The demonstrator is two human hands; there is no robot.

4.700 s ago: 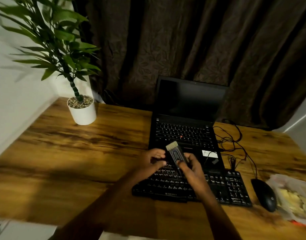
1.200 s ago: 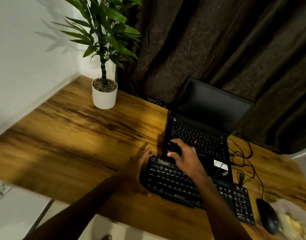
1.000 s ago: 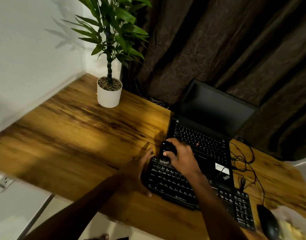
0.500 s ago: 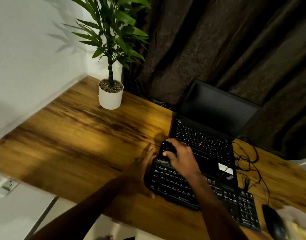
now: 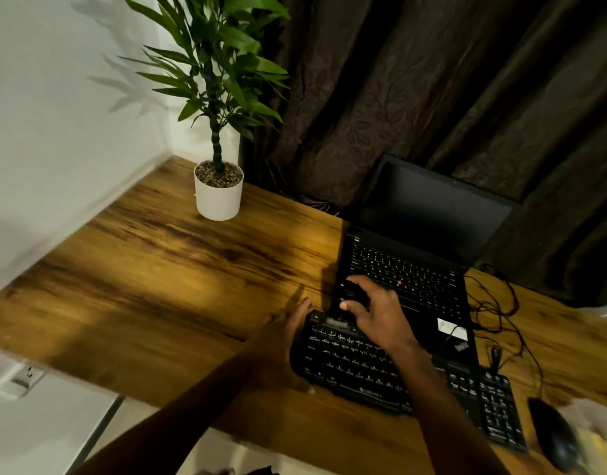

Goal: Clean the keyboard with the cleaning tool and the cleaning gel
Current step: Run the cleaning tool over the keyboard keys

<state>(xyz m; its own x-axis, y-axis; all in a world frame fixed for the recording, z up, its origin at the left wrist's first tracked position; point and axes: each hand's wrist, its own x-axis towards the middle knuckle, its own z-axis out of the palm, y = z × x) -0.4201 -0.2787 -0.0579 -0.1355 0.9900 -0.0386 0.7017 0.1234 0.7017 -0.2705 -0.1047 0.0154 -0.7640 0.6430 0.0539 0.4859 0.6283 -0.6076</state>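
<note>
indoors, wooden desk [image 5: 158,286], white wall [image 5: 55,114], dark curtain [image 5: 398,80], left hand [image 5: 281,351] flat against keyboard [image 5: 357,365], right hand [image 5: 381,313] gripping cleaning tool [image 5: 353,293]

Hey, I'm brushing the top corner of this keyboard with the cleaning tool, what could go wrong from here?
1. The cleaning tool in your right hand works the keyboard row next to the laptop, so loosened dirt may land on the laptop's keys.
2. Only your left hand braces the keyboard's left end, near the desk edge; a hard stroke might shift it.
3. Dim light may hide missed crumbs.
</note>
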